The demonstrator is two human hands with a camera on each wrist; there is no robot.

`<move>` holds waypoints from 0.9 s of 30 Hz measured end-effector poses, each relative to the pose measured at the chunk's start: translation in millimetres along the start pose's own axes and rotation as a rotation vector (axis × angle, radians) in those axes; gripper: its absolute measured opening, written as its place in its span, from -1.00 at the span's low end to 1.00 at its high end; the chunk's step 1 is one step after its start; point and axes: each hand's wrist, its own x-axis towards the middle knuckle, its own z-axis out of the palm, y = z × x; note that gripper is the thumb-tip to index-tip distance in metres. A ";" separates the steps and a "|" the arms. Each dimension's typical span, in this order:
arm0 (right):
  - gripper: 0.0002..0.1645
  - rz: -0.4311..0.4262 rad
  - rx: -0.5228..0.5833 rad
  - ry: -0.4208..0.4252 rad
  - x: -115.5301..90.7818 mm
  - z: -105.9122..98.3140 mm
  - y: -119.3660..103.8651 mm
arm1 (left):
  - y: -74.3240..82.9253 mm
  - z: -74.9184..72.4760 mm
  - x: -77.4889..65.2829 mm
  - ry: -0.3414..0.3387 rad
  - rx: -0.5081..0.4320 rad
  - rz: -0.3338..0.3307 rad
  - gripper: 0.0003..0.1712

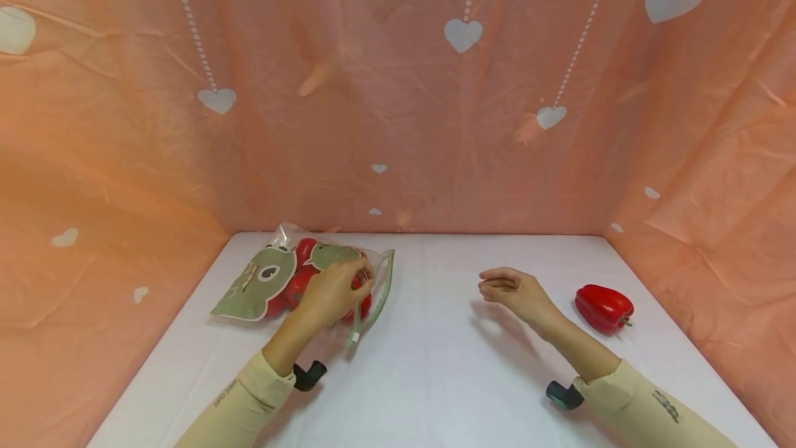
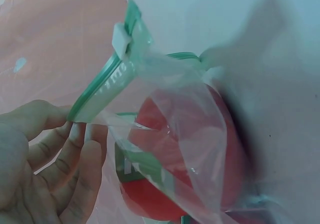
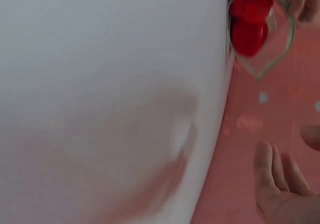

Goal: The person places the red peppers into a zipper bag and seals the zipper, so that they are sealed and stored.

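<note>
Under the left hand [image 1: 336, 290]: clear, green-printed plastic zip bag [image 1: 256, 290], its green rim [image 2: 98, 84] pinched (hold it up and wide, imo); right hand [image 1: 515, 291] relaxed, holding nothing.

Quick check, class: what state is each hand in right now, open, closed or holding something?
Left hand: closed, pinching the zip bag by its green edge.
Right hand: open, holding nothing, above the white table.
</note>
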 end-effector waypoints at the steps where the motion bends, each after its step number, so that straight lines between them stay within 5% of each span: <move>1: -0.45 -0.008 -0.039 0.015 -2.0 -4.8 0.8 | 0.0 0.2 -0.2 0.002 0.004 0.002 -0.88; 20: -0.37 -0.239 -0.688 0.188 -36.4 -79.1 17.8 | -0.9 -0.7 -1.7 -0.002 -0.007 0.000 -0.87; 27: -0.28 -0.295 -0.785 0.291 -48.4 -104.0 31.9 | -1.4 -0.2 -2.2 0.000 -0.017 0.002 -0.87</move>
